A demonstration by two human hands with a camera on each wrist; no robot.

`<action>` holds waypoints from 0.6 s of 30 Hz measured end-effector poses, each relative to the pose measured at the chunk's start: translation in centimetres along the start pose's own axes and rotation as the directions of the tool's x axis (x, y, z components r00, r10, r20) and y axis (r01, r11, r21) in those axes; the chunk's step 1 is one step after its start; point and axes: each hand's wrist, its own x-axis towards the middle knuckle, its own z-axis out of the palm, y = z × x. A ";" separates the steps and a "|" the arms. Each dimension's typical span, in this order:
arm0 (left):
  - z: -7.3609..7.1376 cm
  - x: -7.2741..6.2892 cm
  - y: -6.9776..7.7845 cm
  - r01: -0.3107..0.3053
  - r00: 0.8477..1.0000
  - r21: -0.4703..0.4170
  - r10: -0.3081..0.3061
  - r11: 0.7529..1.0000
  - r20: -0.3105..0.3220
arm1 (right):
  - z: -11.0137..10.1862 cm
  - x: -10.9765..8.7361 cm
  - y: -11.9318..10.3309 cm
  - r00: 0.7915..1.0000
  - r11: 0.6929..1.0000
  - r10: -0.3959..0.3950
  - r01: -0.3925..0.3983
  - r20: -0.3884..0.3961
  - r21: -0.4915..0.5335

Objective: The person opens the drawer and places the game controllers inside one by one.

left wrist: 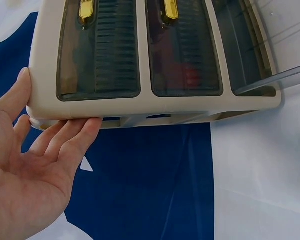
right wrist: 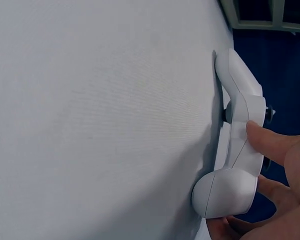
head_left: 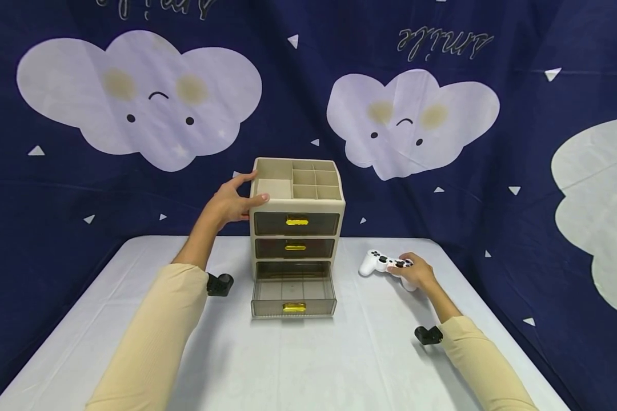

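Observation:
My left hand is at the upper left corner of a cream drawer organizer. Its thumb lies over the top rim, and the other fingers stretch along the side wall. The organizer has three smoky see-through drawers with gold handles. Its bottom drawer is pulled out and shows bare dividers inside; the upper two are closed. To the right, my right hand grips the right part of a white game controller, thumb on the near edge. The controller is low at the white tabletop, sticks facing up.
The organizer's top has one large compartment and several small ones. A white cloth covers the table. Behind it hangs a dark blue curtain with cloud prints. Black wrist cameras stick out from both sleeves.

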 end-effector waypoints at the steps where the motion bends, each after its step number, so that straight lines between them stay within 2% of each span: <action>1: 0.0 0.0 0.0 -0.002 1.000 0.001 0.002 1.000 0.001 | 0.0 0.0 0.0 1.000 1.000 -0.002 0.002 -0.002 0.002; 7: -0.1 -0.1 0.0 -0.003 1.000 0.001 0.003 1.000 -0.002 | 0.2 -0.1 0.0 1.000 0.999 -0.026 0.026 -0.011 -0.025; 18: 0.0 -0.1 -0.1 -0.004 1.000 -0.005 0.004 1.000 -0.010 | 0.6 -0.5 -0.2 0.996 0.999 -0.011 0.015 -0.084 0.047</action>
